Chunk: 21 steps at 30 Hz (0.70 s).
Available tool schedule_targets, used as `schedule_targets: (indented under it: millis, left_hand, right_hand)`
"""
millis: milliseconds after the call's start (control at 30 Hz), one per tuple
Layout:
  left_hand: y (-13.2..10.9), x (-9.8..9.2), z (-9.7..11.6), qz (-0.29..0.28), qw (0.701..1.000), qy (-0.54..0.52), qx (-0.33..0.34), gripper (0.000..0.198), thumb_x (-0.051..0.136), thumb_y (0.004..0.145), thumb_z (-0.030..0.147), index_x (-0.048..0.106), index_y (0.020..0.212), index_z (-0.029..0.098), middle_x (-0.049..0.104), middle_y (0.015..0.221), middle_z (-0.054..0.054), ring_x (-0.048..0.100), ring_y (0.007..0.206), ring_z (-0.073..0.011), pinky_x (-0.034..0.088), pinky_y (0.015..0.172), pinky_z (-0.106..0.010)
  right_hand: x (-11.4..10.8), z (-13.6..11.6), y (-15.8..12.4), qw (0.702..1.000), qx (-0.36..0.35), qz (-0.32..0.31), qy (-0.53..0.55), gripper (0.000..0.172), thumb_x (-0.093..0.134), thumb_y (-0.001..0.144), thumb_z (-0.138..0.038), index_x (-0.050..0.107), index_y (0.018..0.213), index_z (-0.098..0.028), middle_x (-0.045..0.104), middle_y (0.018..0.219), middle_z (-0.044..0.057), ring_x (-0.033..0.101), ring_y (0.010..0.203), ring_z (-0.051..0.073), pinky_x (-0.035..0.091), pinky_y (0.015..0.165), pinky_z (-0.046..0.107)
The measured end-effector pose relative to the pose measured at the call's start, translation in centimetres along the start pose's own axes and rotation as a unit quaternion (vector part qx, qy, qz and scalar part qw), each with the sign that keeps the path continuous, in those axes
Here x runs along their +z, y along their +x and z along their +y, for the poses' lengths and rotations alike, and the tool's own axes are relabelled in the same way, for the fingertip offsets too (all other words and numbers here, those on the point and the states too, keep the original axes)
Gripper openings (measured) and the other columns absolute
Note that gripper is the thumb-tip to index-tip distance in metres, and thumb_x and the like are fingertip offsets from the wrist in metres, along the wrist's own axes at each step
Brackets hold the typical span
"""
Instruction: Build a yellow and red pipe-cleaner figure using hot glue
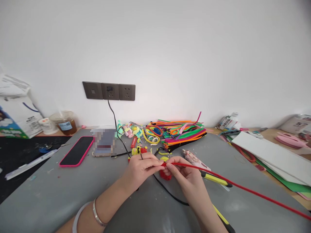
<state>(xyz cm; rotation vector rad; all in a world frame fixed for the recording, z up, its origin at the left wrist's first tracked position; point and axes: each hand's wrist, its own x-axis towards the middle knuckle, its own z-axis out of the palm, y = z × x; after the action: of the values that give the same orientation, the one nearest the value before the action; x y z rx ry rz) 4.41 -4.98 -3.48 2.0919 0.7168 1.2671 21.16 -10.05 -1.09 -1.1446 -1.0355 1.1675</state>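
A long red pipe cleaner [243, 187] runs from my fingers out to the right edge of the view. My left hand [143, 165] pinches its near end, thumb and forefinger pressed together. Close beside it, my right hand [186, 171] also pinches the pipe cleaner between thumb and fingers. Below the fingertips shows a bunched red fuzzy piece [165, 175], partly hidden; I cannot tell whether it joins the pipe cleaner. Just behind my left hand lies a yellow and red fuzzy figure [139, 150].
Bundled coloured pipe cleaners [184, 132] lie at the back of the grey mat [97, 187]. A pink-cased phone [77, 151] and an iced drink [64, 123] are left. A black cable [167, 191] passes under my hands. Yellow-handled tools [216, 178] lie right, near white sheets [272, 155].
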Motion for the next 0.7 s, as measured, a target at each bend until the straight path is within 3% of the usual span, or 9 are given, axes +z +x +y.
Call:
schedule_targets:
  millis: [200,400,567,700]
  left_hand:
    - [-0.3,-0.1,0.2,-0.004,1.0,0.02,0.013,0.015,0.068,0.091,0.031,0.082,0.091,0.023,0.079,0.086,-0.008,0.073,0.077,-0.0193,0.058,0.072,-0.027]
    - [-0.1,-0.2,0.2,0.023,1.0,0.012,0.013,0.014,0.07,0.09,0.03,0.082,0.089,0.023,0.079,0.086,-0.008,0.073,0.074,-0.0185,0.058,0.071,-0.027]
    - [0.1,-0.1,0.1,0.043,0.997,0.043,0.056,0.013,0.07,0.09,0.029,0.081,0.091,0.022,0.079,0.085,-0.007,0.073,0.073,-0.0171,0.059,0.069,-0.025]
    - [0.6,-0.9,-0.7,0.057,0.991,0.052,0.112,0.019,0.076,0.084,0.038,0.079,0.094,0.022,0.078,0.084,-0.006,0.073,0.078,-0.0185,0.059,0.073,-0.027]
  right_hand:
    - [-0.2,-0.1,0.0,1.0,-0.003,-0.005,0.016,0.044,0.088,0.063,-0.057,0.071,0.07,-0.017,0.07,0.064,0.004,0.065,0.061,0.016,0.055,0.059,0.025]
    - [-1.1,1.0,0.1,0.999,-0.022,-0.029,0.02,0.031,0.083,0.076,-0.049,0.074,0.082,-0.019,0.076,0.074,0.006,0.073,0.072,0.02,0.06,0.068,0.028]
    - [-1.6,1.0,0.3,0.999,-0.03,-0.024,0.014,0.028,0.083,0.077,-0.046,0.072,0.083,-0.021,0.078,0.075,0.006,0.076,0.075,0.021,0.061,0.067,0.028]
    - [-2.1,0.3,0.4,0.999,-0.037,-0.001,-0.025,0.032,0.084,0.073,-0.049,0.072,0.081,-0.02,0.078,0.074,0.006,0.076,0.074,0.023,0.062,0.068,0.03]
